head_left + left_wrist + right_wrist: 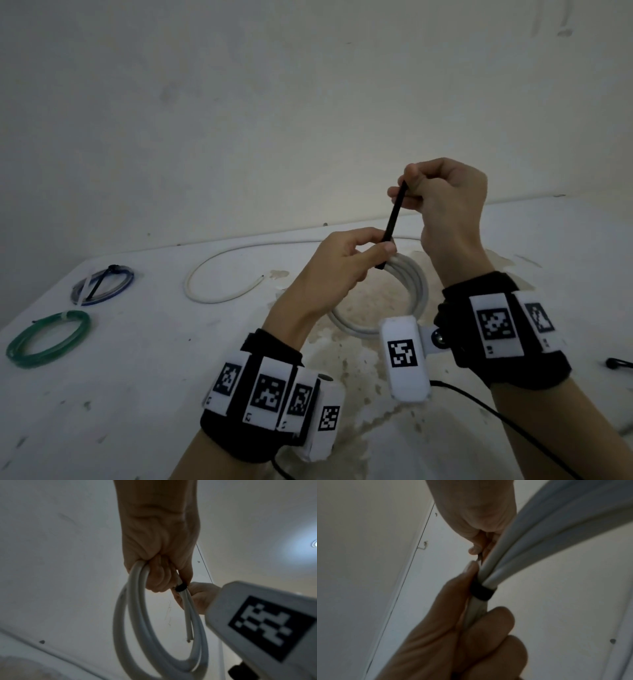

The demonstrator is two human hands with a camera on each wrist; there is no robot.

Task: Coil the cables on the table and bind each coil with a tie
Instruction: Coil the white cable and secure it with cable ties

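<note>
While my left hand [346, 260] clenches the gathered turns of the white cable coil [407, 291] above the tabletop [144, 394], my right hand [442, 202] pinches the free tail of the black tie [392, 222] and draws it up and away. The left-wrist view shows the coil hanging below the fist, its cut end [189, 640] dangling loose beside the band. The right-wrist view shows the tie already closed as a dark loop around the bundle, just beyond the left fingers [494, 626].

Risks, as I judge them:
- Not every turn may sit inside the loop; the short loose end lies at the edge of the bundle and could slip out as the band tightens, leaving a strand unbound.
- A pull off the tie's axis could drag the band along the smooth jacket toward my left fingers and pinch them, or skew the coil.
- If the left grasp slackens under the pull, the turns may spring apart and the loop would cinch on fewer strands.
- The tail is held only at the fingertips, so it may slide free.

Elsewhere on the tabletop lie a green coil [48, 337], a blue coil with a black tie [102, 286], and an uncoiled white cable [219, 277], well apart from both hands.
</note>
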